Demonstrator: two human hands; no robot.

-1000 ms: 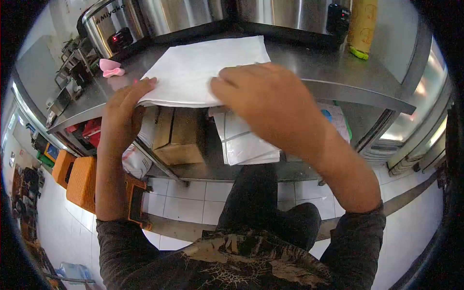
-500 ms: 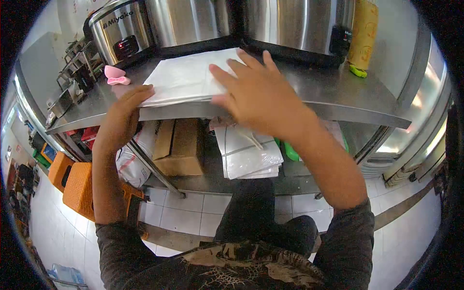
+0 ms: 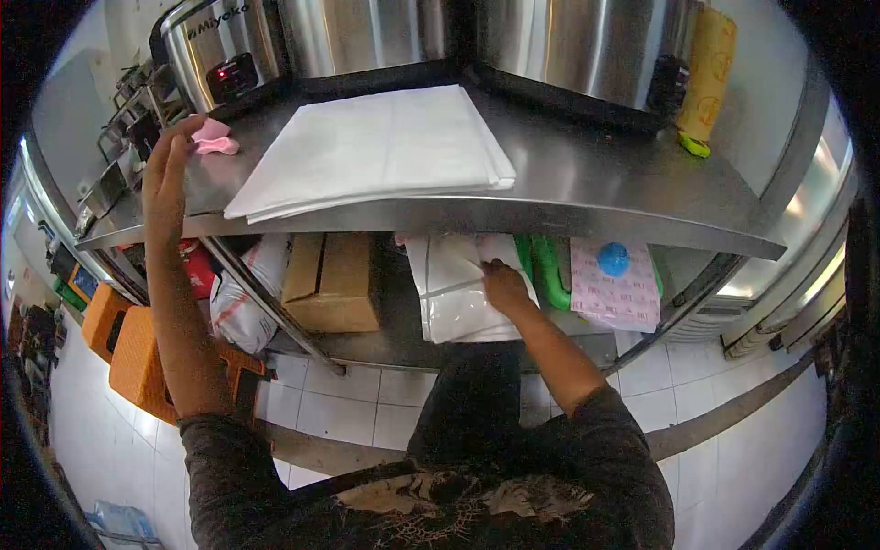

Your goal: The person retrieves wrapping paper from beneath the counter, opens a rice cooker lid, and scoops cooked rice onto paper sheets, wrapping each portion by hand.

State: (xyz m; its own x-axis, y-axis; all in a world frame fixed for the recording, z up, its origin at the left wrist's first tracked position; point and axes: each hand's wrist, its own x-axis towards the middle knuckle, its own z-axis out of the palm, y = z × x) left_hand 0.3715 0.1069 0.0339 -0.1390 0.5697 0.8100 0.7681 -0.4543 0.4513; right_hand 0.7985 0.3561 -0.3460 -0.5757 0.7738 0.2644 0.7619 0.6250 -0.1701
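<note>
A stack of large white sheets (image 3: 376, 151) lies on the steel counter, its front edge reaching over the counter's lip. My left hand (image 3: 170, 174) is raised with fingers stretched out, at the counter's left side beside a small pink object (image 3: 214, 137); it holds nothing. On the lower shelf, my right hand (image 3: 507, 290) has its fingers curled at the right side of a glossy white plastic-wrapped pack (image 3: 454, 307). Some of those fingertips are hidden.
Large steel cookers (image 3: 367, 37) stand along the back of the counter (image 3: 605, 183). A yellow roll (image 3: 709, 73) is at the right. Below are a cardboard box (image 3: 335, 284), white sacks (image 3: 243, 307) and a pink printed packet (image 3: 619, 284). Orange stools (image 3: 137, 362) stand at left.
Both hands have left the white sheets. My right hand has dropped to the pack on the lower shelf; my left hand has moved left and up. The sheets lie spread wider toward the counter's front.
</note>
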